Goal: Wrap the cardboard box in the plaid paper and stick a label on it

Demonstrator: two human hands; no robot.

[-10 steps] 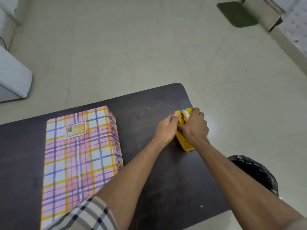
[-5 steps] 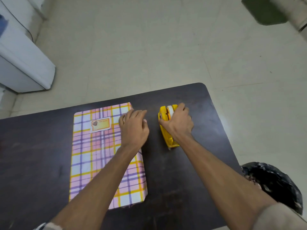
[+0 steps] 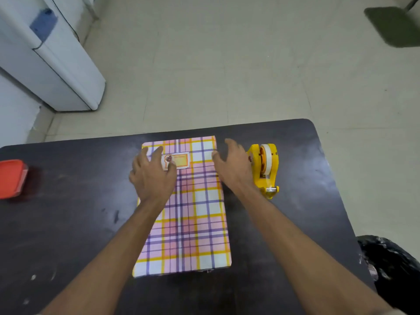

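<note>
Fingers (image 3: 159,153) at orange label (image 3: 179,160), writing illegible

wrapped box (image 3: 186,212): plaid, pink and white squares, purple and yellow-orange lines crossing. label (image 3: 179,160) at far end: orange-yellow middle, white border, tiny brownish picture on left side. tape dispenser (image 3: 264,171) to right: bright yellow, white roll, orange hub. counter (image 3: 68,223): super dark brown, nearly black, pale scuffs. container (image 3: 11,178) at left edge: red-orange. floor (image 3: 227,64): cream tiles. appliance (image 3: 56,64) far left: white, blue patch. mat (image 3: 395,26) far right: dark green. bag (image 3: 395,269) near right: glossy black.
</note>
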